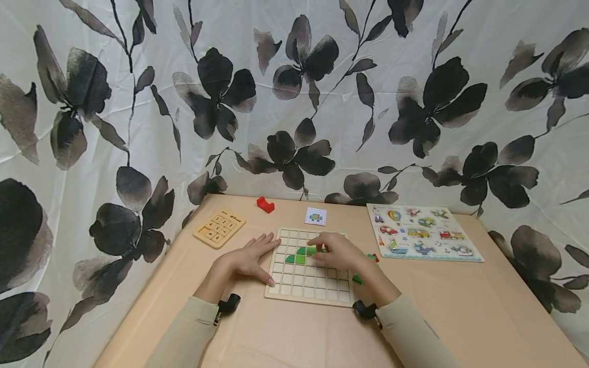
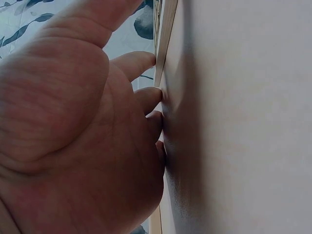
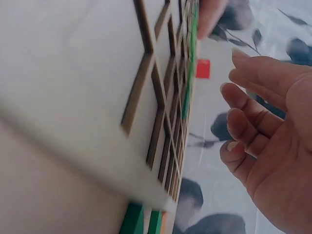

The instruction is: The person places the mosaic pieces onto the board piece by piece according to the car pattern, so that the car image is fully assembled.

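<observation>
A wooden grid board [image 1: 303,292] lies flat at the middle of the table. Several green pieces [image 1: 300,259] sit in its upper squares, some partly covered by my right hand. My left hand [image 1: 246,258] rests at the board's left side with fingers spread, thumb and fingertips right at the edge. Over the board's upper right part hovers my right hand [image 1: 338,251], fingers loosely bent. In the right wrist view nothing shows between the fingers of the right hand [image 3: 273,112]. Loose green pieces [image 1: 357,279] lie by the board's right edge, partly hidden under my right forearm.
A red piece [image 1: 265,205] lies near the table's back edge. Right of it is a small patterned card [image 1: 315,216]. A wooden number puzzle [image 1: 220,229] lies at the back left, a picture puzzle board [image 1: 425,232] at the back right. A floral curtain [image 1: 294,102] hangs behind.
</observation>
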A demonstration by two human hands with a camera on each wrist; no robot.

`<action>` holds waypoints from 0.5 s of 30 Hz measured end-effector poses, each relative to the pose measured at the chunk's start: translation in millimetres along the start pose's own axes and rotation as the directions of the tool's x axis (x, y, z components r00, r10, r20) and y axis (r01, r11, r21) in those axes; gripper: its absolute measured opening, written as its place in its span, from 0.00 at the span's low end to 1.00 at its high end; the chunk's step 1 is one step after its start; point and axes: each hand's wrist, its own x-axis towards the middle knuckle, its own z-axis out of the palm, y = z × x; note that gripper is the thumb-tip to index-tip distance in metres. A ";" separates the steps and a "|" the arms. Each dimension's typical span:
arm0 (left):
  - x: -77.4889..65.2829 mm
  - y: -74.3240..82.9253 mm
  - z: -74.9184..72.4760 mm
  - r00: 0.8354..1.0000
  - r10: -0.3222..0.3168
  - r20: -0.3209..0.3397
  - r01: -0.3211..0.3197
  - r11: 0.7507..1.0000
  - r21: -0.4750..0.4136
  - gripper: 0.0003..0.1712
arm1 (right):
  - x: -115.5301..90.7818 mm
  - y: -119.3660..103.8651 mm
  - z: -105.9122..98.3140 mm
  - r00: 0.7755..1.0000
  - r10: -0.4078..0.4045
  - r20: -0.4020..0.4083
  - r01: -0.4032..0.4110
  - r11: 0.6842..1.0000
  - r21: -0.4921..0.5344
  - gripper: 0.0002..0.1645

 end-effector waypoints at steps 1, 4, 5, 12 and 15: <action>-0.1 -0.1 0.1 1.000 0.000 0.000 0.000 1.000 0.002 0.72 | -2.9 1.8 -1.8 1.000 0.018 -0.018 -0.017 1.000 0.012 0.22; -0.2 -0.3 0.4 1.000 -0.001 0.000 0.001 1.000 0.001 0.72 | -9.9 6.7 -7.2 0.996 0.052 -0.073 -0.050 0.998 0.028 0.22; -0.3 -0.2 0.6 1.000 -0.002 0.000 0.002 1.000 0.000 0.72 | -12.0 8.0 -9.0 0.995 0.057 -0.088 -0.055 0.998 0.028 0.22; -0.1 0.7 1.8 1.000 -0.009 0.000 0.009 1.000 -0.001 0.72 | -21.6 19.7 -18.9 0.984 0.051 -0.169 -0.044 0.998 0.047 0.19; 0.0 0.8 2.0 1.000 -0.010 -0.003 0.010 1.000 -0.002 0.72 | -24.8 27.2 -22.4 0.980 0.063 -0.190 -0.055 0.997 0.048 0.19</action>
